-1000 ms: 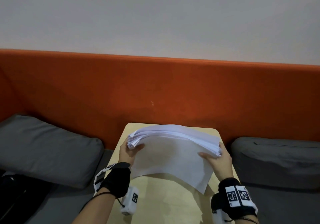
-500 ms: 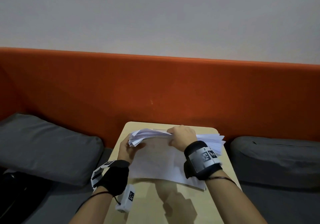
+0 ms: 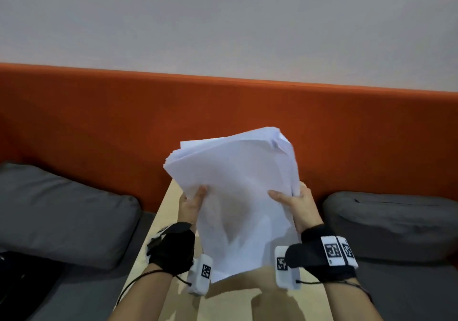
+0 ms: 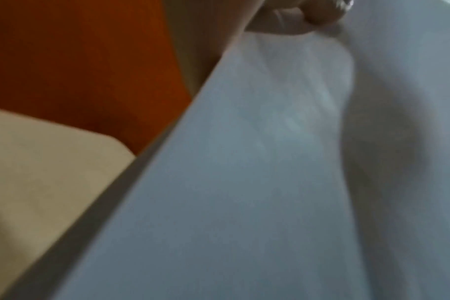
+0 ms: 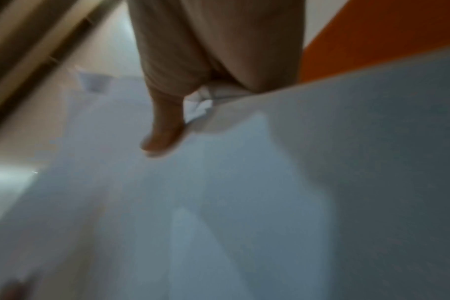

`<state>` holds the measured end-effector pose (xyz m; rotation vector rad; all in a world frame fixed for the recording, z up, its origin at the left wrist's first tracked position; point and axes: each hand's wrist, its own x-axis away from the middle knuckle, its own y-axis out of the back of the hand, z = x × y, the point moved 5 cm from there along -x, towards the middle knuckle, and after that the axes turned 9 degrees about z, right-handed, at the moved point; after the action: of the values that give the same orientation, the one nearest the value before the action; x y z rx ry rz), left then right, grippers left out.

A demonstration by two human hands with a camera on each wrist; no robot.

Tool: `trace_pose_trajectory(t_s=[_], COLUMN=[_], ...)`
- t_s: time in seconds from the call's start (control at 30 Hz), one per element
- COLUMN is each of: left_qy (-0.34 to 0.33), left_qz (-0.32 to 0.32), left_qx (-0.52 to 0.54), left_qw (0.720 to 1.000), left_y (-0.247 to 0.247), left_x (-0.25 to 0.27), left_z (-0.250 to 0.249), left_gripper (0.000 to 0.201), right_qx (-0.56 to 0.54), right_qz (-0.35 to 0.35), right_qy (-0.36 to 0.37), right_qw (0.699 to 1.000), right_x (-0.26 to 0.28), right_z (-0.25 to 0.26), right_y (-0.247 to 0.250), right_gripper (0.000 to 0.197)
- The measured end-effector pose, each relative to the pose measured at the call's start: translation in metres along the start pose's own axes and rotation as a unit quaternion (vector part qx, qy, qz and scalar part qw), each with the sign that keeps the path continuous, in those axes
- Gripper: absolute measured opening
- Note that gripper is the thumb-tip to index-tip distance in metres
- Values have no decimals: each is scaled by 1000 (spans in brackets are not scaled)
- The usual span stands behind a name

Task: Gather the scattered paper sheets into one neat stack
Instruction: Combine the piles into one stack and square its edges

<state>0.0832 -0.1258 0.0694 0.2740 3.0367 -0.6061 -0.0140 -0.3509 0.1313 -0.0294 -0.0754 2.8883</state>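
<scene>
A thick bundle of white paper sheets [image 3: 238, 191] stands nearly upright above the small light wooden table [image 3: 247, 301], its top edges fanned and uneven. My left hand [image 3: 192, 203] grips the bundle's left edge, thumb on the near face. My right hand [image 3: 296, 203] grips the right edge, thumb lying across the front sheet. In the left wrist view the paper [image 4: 270, 182] fills most of the picture, blurred. The right wrist view shows my thumb [image 5: 164, 130] pressed on the paper [image 5: 219, 203], with crumpled sheet corners beside it.
An orange padded backrest [image 3: 99, 112] runs behind the table under a pale wall. Grey cushions lie on the bench to the left [image 3: 57, 211] and right [image 3: 391, 224]. A dark object sits at the lower left [image 3: 14, 278].
The bundle has been lifted off the table and tipped up on end. My right hand has come off its top and now holds the right edge.
</scene>
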Motion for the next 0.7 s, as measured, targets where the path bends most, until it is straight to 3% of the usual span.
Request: trace_pose_trajectory(t_s=[0.2,0.43,0.53,0.63,0.7], left_qy=[-82,-63,-72,-81,-78], left_qz=[44,70,86,102,115], left_qx=[-43,-159,-164,-163,-167], left_qw=[995,983,980,978,976], left_y=[-18,-14,-16,-21,-24], left_x=[1,6,7,7,5], left_z=[-32,-13,-17,-20,-18], left_gripper=[86,83,91,105,103], right_qx=[-28,47,79,41,13], right_qz=[-38,-2,-1,4,-1], right_qy=[17,-20,-9,-8,4], right_qw=[999,999,997,999,1000], right_x=[19,17,14,13,11], right_z=[-23,-48,-47,-52,-51], right_y=[17,20,30,26,23], right_gripper=[26,32,58,82,76])
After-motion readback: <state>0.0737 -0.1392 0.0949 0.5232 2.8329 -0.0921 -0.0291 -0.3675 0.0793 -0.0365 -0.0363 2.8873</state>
